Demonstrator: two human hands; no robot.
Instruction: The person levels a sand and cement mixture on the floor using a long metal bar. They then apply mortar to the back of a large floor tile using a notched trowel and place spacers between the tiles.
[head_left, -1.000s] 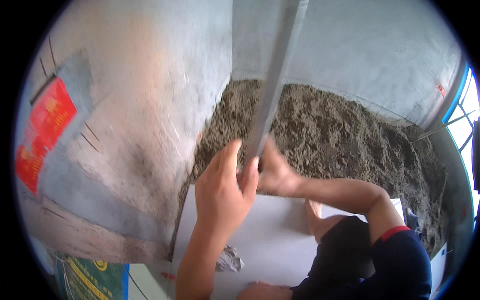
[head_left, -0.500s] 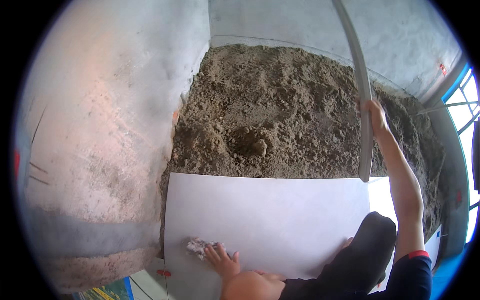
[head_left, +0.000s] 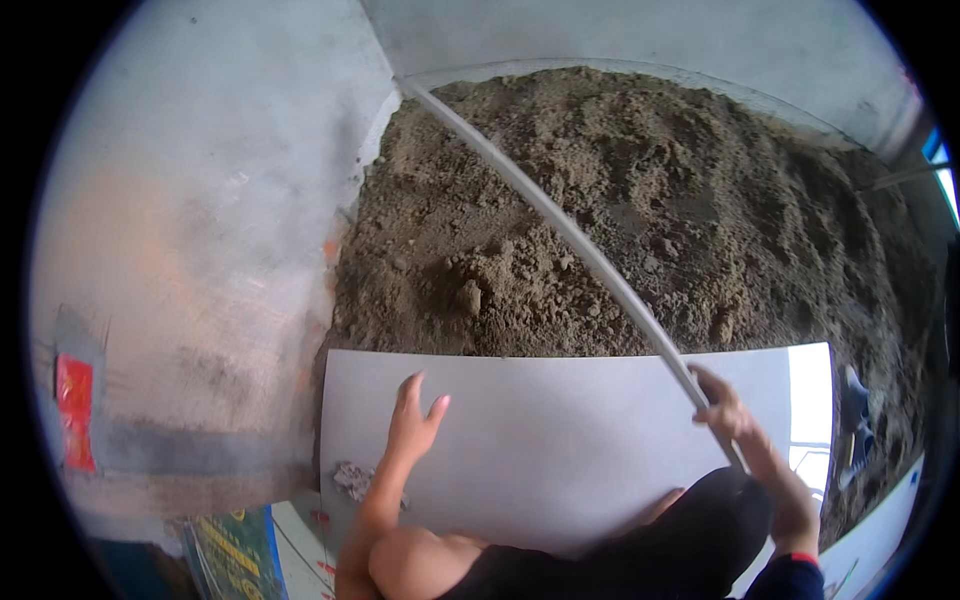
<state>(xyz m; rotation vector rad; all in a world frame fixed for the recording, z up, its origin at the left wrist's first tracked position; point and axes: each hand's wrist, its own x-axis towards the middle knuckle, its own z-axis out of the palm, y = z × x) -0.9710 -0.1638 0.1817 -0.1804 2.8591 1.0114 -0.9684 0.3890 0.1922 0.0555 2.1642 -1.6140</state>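
Patchy left wall (head_left: 205, 230), bright window (head_left: 946, 182) (barely showing).

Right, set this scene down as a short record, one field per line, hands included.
Right hand: holding the long bar near its closer end
Left hand: open and empty, over the white board
Bar position: slanting across the sand, far end by the wall corner; contact there unclear
On the board: a crumpled rag, beside the left forearm
Left wall: red paper low on it
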